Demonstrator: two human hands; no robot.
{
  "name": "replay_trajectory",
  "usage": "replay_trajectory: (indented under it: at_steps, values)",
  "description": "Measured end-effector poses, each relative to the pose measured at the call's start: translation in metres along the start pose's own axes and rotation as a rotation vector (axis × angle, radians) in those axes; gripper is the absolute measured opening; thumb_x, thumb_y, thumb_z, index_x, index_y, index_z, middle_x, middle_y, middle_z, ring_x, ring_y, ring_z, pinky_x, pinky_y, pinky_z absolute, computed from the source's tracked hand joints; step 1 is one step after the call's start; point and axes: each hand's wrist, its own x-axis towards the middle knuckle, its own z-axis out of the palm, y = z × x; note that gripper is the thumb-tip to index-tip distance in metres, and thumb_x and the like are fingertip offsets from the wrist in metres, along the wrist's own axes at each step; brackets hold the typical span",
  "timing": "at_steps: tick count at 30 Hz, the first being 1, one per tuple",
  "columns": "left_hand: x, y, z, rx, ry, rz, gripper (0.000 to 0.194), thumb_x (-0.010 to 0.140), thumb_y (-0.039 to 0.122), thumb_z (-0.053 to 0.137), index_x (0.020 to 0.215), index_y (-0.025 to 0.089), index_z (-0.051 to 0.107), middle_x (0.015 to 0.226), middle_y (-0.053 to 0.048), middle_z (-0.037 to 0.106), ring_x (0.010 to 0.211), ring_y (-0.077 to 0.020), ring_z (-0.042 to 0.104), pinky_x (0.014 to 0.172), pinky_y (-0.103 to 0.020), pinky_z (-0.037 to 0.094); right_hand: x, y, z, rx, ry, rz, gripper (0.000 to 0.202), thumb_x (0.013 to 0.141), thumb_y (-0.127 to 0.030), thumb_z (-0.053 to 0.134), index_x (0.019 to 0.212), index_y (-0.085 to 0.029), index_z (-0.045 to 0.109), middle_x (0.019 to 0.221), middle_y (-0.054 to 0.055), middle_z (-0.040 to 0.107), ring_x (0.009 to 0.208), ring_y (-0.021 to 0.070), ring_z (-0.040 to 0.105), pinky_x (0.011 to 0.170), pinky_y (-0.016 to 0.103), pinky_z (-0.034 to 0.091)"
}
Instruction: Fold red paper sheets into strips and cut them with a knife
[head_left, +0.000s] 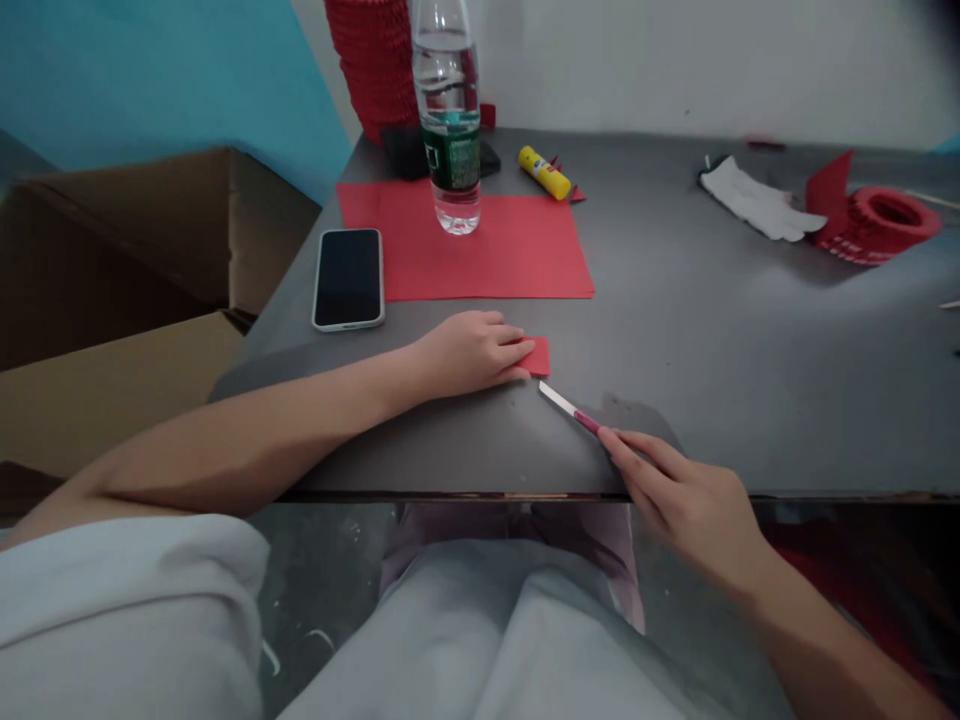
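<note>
From the head view I have the left hand [472,355] at the centre of the frame, lying palm down with its fingers extended, not clenched. Its fingertips rest on the small red paper [541,356], which sits on the grey table [675,380] just right of centre. Those fingers cover the paper's left part, so I can't make out its full shape.

The right hand [686,500], lower right of centre, is closed in a pinch around the knife [556,397], a slim tool with a whitish blade and purple grip. The blade points up and left, its tip just beside the paper's lower edge. The grip's rear end is hidden in the hand, and I can't tell whether the tip touches the table.

Toward the upper middle, the bottle [456,150] stands on the red sheets [517,260], its top cut off by the frame. It partly hides a dark object [403,150] I can't identify. The pleated red thing [373,70] behind is cut off too. The phone [349,280] lies left of the bottle, overlapping the sheets' edge. Small items at the far right edge are too cropped for me to name.
</note>
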Motion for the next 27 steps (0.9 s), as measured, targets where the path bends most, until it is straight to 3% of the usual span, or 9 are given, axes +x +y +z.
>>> replay_trajectory:
  at_steps: [11, 18, 24, 27]
  values:
    - [0.002, 0.0, 0.005, 0.018, 0.075, -0.069, 0.045, 0.097, 0.044, 0.034, 0.104, 0.014, 0.067, 0.093, -0.009, 0.069, 0.08, -0.0182, 0.059, 0.072, -0.028, 0.045, 0.011, -0.003, 0.002, -0.043, 0.022, 0.013, 0.043, 0.087, -0.009, 0.046, 0.128, -0.021, 0.054, 0.108, -0.001, 0.068, 0.067, 0.0065, 0.061, 0.049, 0.022, 0.035]
    - [0.001, -0.002, -0.001, 0.081, -0.007, 0.029, 0.066, 0.085, 0.063, 0.045, 0.121, 0.009, 0.057, 0.099, -0.014, 0.067, 0.083, -0.0222, 0.06, 0.074, -0.031, 0.045, 0.013, -0.004, 0.005, 0.013, 0.048, 0.061, 0.044, 0.088, -0.011, 0.047, 0.13, -0.02, 0.052, 0.106, -0.002, 0.067, 0.07, 0.0067, 0.061, 0.049, 0.022, 0.035]
    - [0.001, -0.004, 0.004, 0.098, 0.082, 0.008, 0.033, 0.092, 0.027, 0.041, 0.113, 0.012, 0.061, 0.091, -0.007, 0.07, 0.076, -0.0182, 0.06, 0.07, -0.028, 0.045, 0.016, -0.004, -0.002, 0.103, 0.094, 0.107, 0.038, 0.089, -0.012, 0.047, 0.125, -0.018, 0.057, 0.101, 0.0, 0.068, 0.068, 0.0067, 0.061, 0.052, 0.02, 0.037]
    - [0.0, -0.006, 0.008, 0.085, 0.14, -0.044, 0.031, 0.093, 0.027, 0.04, 0.111, 0.016, 0.063, 0.08, -0.005, 0.07, 0.071, -0.0161, 0.059, 0.064, -0.025, 0.044, 0.015, -0.004, -0.005, 0.095, 0.091, 0.099, 0.038, 0.089, -0.012, 0.048, 0.126, -0.019, 0.056, 0.101, 0.0, 0.069, 0.066, 0.0065, 0.06, 0.051, 0.02, 0.037]
